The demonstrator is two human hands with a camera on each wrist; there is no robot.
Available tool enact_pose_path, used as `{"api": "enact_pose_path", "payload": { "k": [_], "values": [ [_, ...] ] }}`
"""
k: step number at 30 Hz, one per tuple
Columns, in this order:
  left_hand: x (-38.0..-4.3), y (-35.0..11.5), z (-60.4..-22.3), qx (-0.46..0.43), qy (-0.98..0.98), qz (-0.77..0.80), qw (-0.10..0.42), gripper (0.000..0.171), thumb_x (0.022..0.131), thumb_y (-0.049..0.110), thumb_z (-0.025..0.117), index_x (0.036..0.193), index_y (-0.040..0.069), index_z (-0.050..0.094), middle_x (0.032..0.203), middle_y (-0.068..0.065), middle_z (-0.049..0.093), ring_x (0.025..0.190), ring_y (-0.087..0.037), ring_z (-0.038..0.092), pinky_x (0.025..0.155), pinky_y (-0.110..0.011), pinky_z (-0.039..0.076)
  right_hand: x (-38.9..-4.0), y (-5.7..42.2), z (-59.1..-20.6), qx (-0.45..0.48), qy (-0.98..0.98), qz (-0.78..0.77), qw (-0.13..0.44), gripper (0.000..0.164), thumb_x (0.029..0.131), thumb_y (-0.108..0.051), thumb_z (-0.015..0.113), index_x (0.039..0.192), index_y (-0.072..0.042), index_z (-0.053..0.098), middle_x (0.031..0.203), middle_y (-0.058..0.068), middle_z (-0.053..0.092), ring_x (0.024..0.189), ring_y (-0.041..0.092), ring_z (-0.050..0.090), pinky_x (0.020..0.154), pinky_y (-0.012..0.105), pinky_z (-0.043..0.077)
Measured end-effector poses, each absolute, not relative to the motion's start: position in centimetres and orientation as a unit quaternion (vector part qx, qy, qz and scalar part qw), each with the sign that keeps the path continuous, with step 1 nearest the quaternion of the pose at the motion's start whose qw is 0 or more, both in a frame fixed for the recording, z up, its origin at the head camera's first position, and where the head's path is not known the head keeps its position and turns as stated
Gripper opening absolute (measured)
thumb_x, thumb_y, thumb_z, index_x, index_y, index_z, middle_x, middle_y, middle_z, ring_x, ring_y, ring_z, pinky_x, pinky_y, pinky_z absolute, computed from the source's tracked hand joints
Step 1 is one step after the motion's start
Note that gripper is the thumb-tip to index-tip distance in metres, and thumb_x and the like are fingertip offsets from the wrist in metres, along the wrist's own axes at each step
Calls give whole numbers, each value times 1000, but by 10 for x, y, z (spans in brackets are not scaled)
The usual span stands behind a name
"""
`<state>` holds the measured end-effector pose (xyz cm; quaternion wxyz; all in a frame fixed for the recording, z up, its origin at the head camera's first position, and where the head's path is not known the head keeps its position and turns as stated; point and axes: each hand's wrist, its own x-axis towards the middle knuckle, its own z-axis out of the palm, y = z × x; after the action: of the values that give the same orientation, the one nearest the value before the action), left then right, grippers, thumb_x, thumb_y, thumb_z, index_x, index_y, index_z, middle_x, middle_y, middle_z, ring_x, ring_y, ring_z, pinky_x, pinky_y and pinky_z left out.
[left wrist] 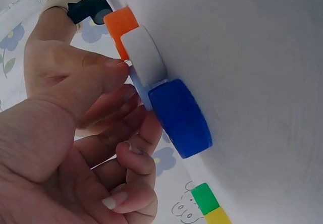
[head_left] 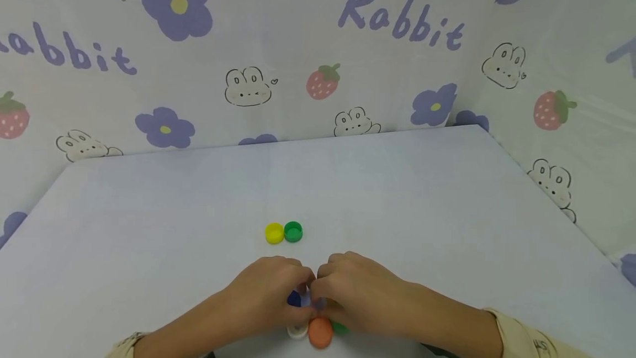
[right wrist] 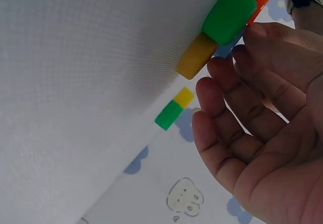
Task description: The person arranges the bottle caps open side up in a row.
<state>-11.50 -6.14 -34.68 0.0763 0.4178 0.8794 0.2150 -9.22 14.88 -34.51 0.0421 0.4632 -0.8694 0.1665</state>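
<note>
Close to me on the white table, several plastic bottle caps form a tight cluster between the two hands. A light blue cap (left wrist: 140, 87) is at its middle, largely covered by fingers. My left hand (head_left: 268, 294) pinches this cap from the left, thumb near the white cap (left wrist: 144, 55) and fingers by the dark blue cap (left wrist: 180, 118). From the right, my right hand (head_left: 358, 294) pinches it too, thumb beside a green cap (right wrist: 229, 16) and fingertips close to an amber cap (right wrist: 196, 56). An orange cap (head_left: 320, 333) sits at the near side.
Beyond the hands, a yellow cap (head_left: 274, 233) and a second green cap (head_left: 293, 232) stand side by side, hollow side up. A patterned curtain (head_left: 288, 48) with rabbits and flowers rises behind the white table (head_left: 377, 187) and along its sides.
</note>
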Motion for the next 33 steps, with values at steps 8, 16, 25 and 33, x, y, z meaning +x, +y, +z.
{"api": "enact_pose_path", "payload": {
  "k": [8, 16, 25, 33],
  "values": [
    [-118, -59, -345, 408, 882, 211, 109, 27, 79, 32, 88, 83, 16, 67, 76, 14, 63, 67, -1, 51, 62, -22, 44, -94, 147, -343, 441, -883, 163, -1, 12, 84, -19, 85, 85, -21, 73, 72, -17, 56, 68, 1, 44, 64, 18, 37],
    [-119, -59, -346, 399, 878, 236, 119, 23, 80, 29, 85, 82, 18, 65, 72, 16, 57, 64, -2, 49, 57, -21, 43, -97, 146, -343, 436, -882, 177, -9, 13, 85, -25, 85, 86, -21, 73, 69, -18, 49, 67, 0, 42, 64, 18, 36],
    [-126, -66, -343, 373, 857, 312, 171, 14, 87, 21, 75, 100, 19, 74, 87, 20, 68, 73, -2, 59, 62, -24, 49, -97, 152, -340, 435, -882, 178, 29, 18, 80, -19, 89, 91, -18, 74, 79, -14, 62, 73, 1, 48, 67, 17, 40],
    [-130, -69, -340, 359, 859, 322, 174, 26, 83, 18, 82, 108, 17, 73, 92, 13, 71, 57, -6, 51, 53, -24, 44, -100, 154, -338, 414, -887, 204, 14, 17, 86, -11, 82, 103, -13, 76, 93, -10, 71, 82, 4, 55, 72, 18, 46]
  ]
}}
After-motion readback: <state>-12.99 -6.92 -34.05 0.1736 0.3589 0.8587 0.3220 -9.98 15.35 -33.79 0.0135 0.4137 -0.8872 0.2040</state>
